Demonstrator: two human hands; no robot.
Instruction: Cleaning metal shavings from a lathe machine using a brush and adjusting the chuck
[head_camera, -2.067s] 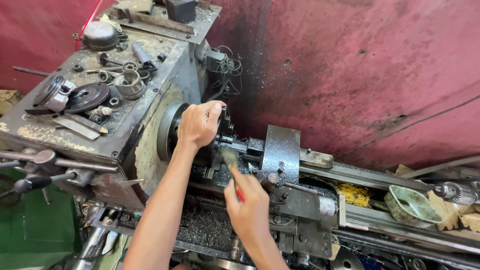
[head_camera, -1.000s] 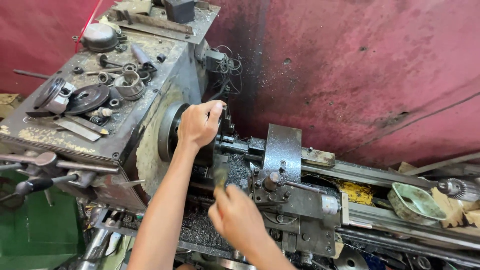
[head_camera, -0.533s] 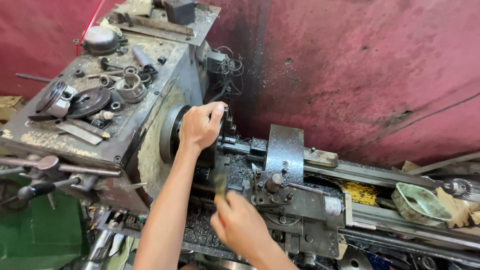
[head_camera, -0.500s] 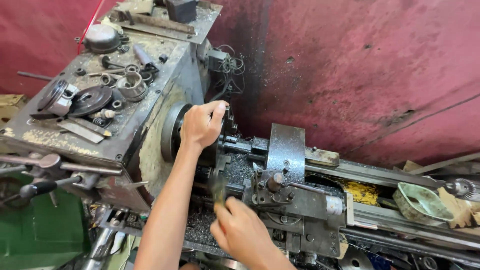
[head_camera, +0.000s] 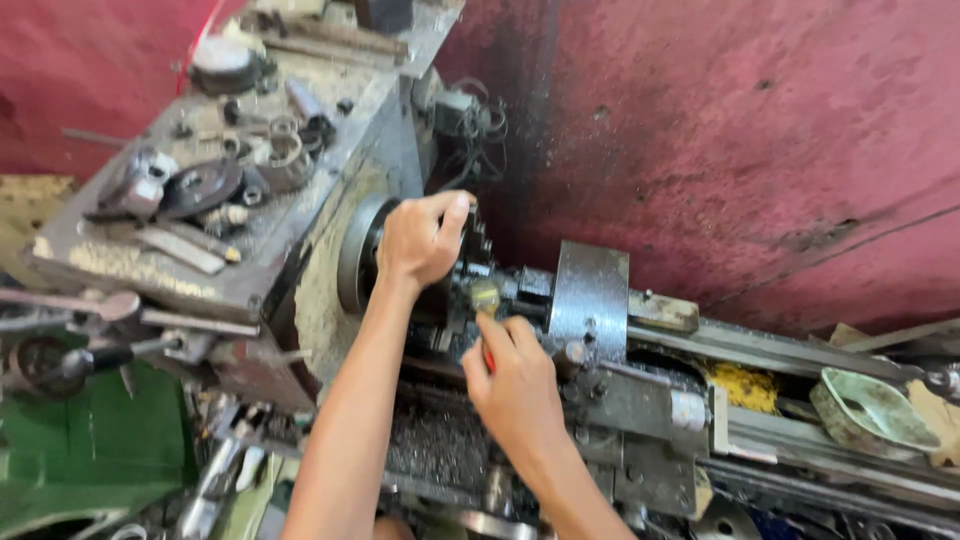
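A grimy metal lathe fills the view. My left hand (head_camera: 420, 240) grips the dark round chuck (head_camera: 360, 255) at the headstock, fingers wrapped over its top. My right hand (head_camera: 515, 385) holds a small brush with a red handle (head_camera: 488, 358); its pale bristle tip (head_camera: 485, 296) touches the workpiece area just right of the chuck. The part in the chuck is mostly hidden by my hands. A grey upright tool post block (head_camera: 588, 300) stands just right of the brush.
The headstock top (head_camera: 200, 190) carries several loose gears, rings and tools. Metal chips lie on the bed (head_camera: 430, 450) below my hands. A pale green dish (head_camera: 870, 410) sits on the ways at the right. A red wall (head_camera: 750, 130) stands behind.
My right hand has risen from low over the carriage back up to the chuck, bringing the brush tip against the workpiece. My left hand stayed on the chuck.
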